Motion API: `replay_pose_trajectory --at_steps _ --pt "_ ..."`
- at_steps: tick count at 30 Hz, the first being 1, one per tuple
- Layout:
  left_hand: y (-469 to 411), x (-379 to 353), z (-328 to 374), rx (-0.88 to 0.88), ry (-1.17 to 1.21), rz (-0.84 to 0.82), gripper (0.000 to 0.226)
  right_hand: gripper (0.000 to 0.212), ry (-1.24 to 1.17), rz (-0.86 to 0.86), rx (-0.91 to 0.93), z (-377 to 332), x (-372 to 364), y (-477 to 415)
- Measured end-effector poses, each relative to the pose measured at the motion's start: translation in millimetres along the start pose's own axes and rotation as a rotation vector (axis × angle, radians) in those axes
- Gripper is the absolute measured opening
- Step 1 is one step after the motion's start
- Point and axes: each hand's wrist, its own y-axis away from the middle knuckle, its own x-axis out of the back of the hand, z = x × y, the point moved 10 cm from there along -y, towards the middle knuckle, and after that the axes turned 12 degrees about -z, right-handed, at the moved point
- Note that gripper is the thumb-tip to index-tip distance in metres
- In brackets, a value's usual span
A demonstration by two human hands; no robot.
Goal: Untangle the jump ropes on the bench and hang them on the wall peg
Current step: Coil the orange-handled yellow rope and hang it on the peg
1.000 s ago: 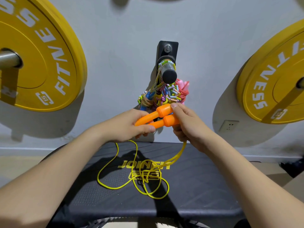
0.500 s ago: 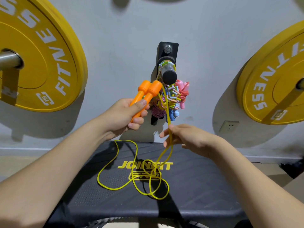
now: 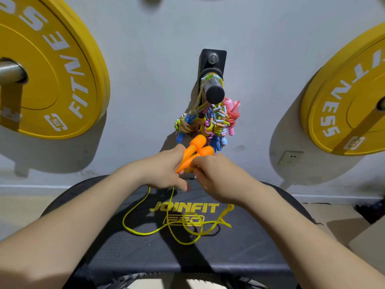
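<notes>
— Presently, where does the task item lie?
— Its orange handles [image 3: 194, 152], paired and tilted up-right, sit just below the wall peg [image 3: 213, 91]. The yellow cord [image 3: 166, 227] trails onto the bench [image 3: 260, 253].
— Hands?
— The left hand [image 3: 164, 170] grips the shafts. The right hand [image 3: 216, 177] pinches their lower ends and looks marginally nearer the wall peg.

two hands [image 3: 164, 174] [image 3: 216, 180], two orange handles [image 3: 196, 141] [image 3: 206, 152], one yellow cord [image 3: 145, 233]
on the wall: two yellow weight plates [image 3: 52, 65] [image 3: 343, 101], one black peg [image 3: 214, 92] bearing one tangled bundle of ropes [image 3: 208, 124], too knotted to count, and one socket [image 3: 290, 158]; below, one bench [image 3: 250, 247].
</notes>
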Motion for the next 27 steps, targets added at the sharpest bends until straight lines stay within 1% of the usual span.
replay_pose_trajectory --at_steps 2,4,6,7,8,9,11,12,13,14,16,17,18,20,22,23,25,27 --pt "-1.3 -6.7 2.7 -0.011 -0.088 -0.032 0.057 0.015 0.096 -0.031 0.04 -3.7 -2.3 -1.5" --pt "-1.2 -11.0 5.8 -0.04 -0.105 -0.054 0.044 0.015 0.11 -0.058 0.073 -4.3 -4.0 -1.7" --pt "-1.0 -11.7 11.3 -0.094 -0.132 -0.055 0.03 0.01 0.132 -0.027 0.098 -7.1 -0.8 -1.4" --pt "-0.8 -11.1 13.8 -0.122 -0.141 -0.055 0.024 0.012 0.137 0.008 0.105 -8.4 2.6 -1.1" --pt "-0.9 -11.3 15.5 -0.143 -0.137 -0.067 0.018 0.018 0.118 0.055 0.098 -7.8 7.2 -0.1" --pt "-1.3 -13.1 16.3 -0.154 -0.131 -0.098 0.015 0.029 0.09 0.112 0.072 -4.8 14.2 2.0" --pt "-2.8 -21.3 17.8 -0.154 -0.145 -0.188 0.016 0.057 0.064 0.221 -0.026 8.5 30.0 7.3" --pt "-3.5 -25.9 17.7 -0.15 -0.151 -0.227 0.016 0.065 0.085 0.249 -0.074 15.2 35.7 8.4" --pt "-3.7 -29.3 17.2 -0.149 -0.15 -0.257 0.016 0.064 0.072 0.234 -0.116 22.6 38.5 9.2" --pt "-3.2 -31.5 16.2 -0.148 -0.151 -0.282 0.015 0.056 -0.012 0.188 -0.119 31.8 36.9 8.2" --pt "-0.3 -33.4 10.6 -0.131 -0.17 -0.318 0.019 0.026 -0.275 0.052 -0.038 45.6 25.7 5.8" --pt "1.7 -34.4 8.2 -0.122 -0.174 -0.336 0.019 0.014 -0.374 0.023 0.01 49.2 23.8 7.0" --pt "3.6 -35.8 8.6 -0.132 -0.151 -0.354 0.018 0.007 -0.42 0.035 0.04 55.1 24.6 9.1" --pt "7.9 -37.4 21.2 -0.219 -0.022 -0.384 0.015 0.005 -0.464 0.133 0.065 65.6 32.4 15.2" --pt "13.7 -32.8 42.5 -0.353 0.181 -0.396 0.014 0.008 -0.522 0.247 0.102 71.0 43.3 20.2" --pt "15.9 -27.1 51.0 -0.41 0.296 -0.381 0.016 0.004 -0.557 0.276 0.134 71.4 47.0 21.8" --pt "16.8 -11.9 55.6 -0.472 0.538 -0.318 0.027 0.031 -0.572 0.271 0.166 68.4 47.0 23.7" --pt "13.8 2.0 49.3 -0.482 0.755 -0.239 0.026 0.045 -0.555 0.205 0.133 64.8 39.0 21.3"
